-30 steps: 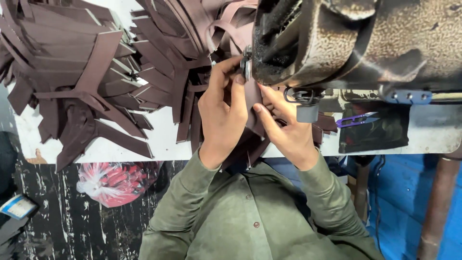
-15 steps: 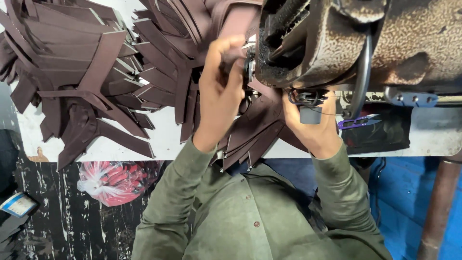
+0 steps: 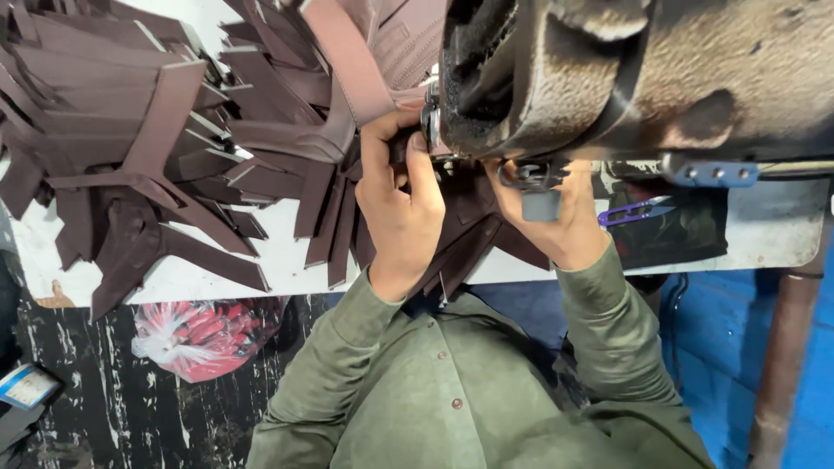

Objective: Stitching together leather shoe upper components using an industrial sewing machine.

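A brown leather piece [image 3: 469,234] lies under the head of a worn, rusty sewing machine [image 3: 625,78]. My left hand [image 3: 400,213] pinches the piece's edge right at the needle area, thumb and fingers closed on it. My right hand [image 3: 560,226] rests on the same leather just right of the needle. Its fingers reach under the machine head and are hidden by it and by a small grey part. A long brown strap [image 3: 347,69] runs up and away from my left hand.
A big heap of brown leather strips [image 3: 148,148] covers the white table [image 3: 261,260] to the left. Purple thread snips [image 3: 638,211] lie on a dark cloth [image 3: 686,234] on the right. A bag of red items [image 3: 204,334] sits on the floor, and a rusty pipe [image 3: 782,347] stands at right.
Both hands have moved up to the needle area with the leather piece. My right hand has slid under the machine head. The view has drawn closer to the machine.
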